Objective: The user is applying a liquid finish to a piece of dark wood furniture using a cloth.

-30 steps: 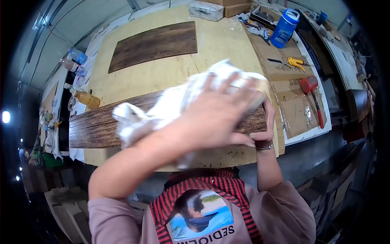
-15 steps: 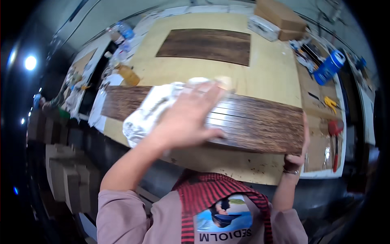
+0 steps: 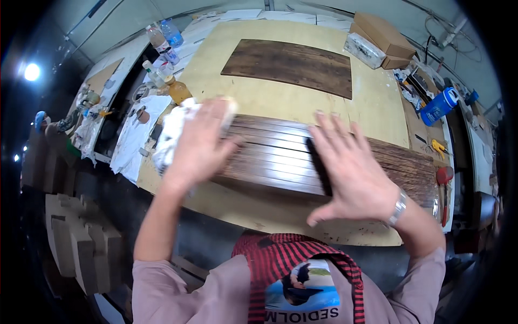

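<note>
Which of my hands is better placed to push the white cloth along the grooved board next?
Probably the left hand: it lies on the white cloth, toward the left end of the grooved board. The right hand is spread over the board, away from the cloth.

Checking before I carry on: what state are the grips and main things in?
Left grip, open, laid over the white cloth
Right grip, open over the grooved board; contact unclear
White cloth, bunched
Grooved board, grooves up, shiny
Dark panel, lying flat
Amber bottle, apparently upright
Blue bottle, lid on
Red mallet, lying down
Yellow tool, lying down
</note>
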Motion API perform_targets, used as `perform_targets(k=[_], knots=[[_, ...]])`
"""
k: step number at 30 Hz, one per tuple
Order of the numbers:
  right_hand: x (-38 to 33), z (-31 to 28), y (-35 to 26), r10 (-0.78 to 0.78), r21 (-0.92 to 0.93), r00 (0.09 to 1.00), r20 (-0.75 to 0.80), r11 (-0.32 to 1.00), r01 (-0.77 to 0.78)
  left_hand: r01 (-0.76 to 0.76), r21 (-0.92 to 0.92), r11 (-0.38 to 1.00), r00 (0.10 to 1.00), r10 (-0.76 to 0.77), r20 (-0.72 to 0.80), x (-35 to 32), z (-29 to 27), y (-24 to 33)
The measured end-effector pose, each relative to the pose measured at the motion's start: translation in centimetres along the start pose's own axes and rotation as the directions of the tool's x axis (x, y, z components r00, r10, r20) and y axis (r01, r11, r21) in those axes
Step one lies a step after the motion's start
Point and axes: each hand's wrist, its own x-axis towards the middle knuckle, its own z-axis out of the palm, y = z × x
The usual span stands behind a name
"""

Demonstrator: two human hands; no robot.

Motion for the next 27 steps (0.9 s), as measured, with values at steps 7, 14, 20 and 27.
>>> perform_targets(k=[7,14,20,27], knots=[[6.6,2.0,-4.3,0.141,0.020,0.990,-0.022,0.990,-0.140,-0.267,-0.119,0.956,0.956,0.248,-0.159,-4.8,-2.3,-8.0],[8.2,2.4,-6.6,0.313,0.019,0.946,-0.081,0.950,-0.313,0.153,-0.972,0.178,0.946,-0.311,0.092,-6.5,1.1,-17.6],[8.7,2.4,-7.0,0.316,0.059,0.943,-0.103,0.948,-0.311,0.258,-0.955,0.146,0.901,-0.394,0.183,-13.9,13.5,-14.9],[8.3,2.6,-6.9,0.312,0.007,0.942,-0.125,0.950,-0.313,-0.273,-0.962,0.009,0.899,-0.354,-0.258,-4.3,4.9,-14.4]])
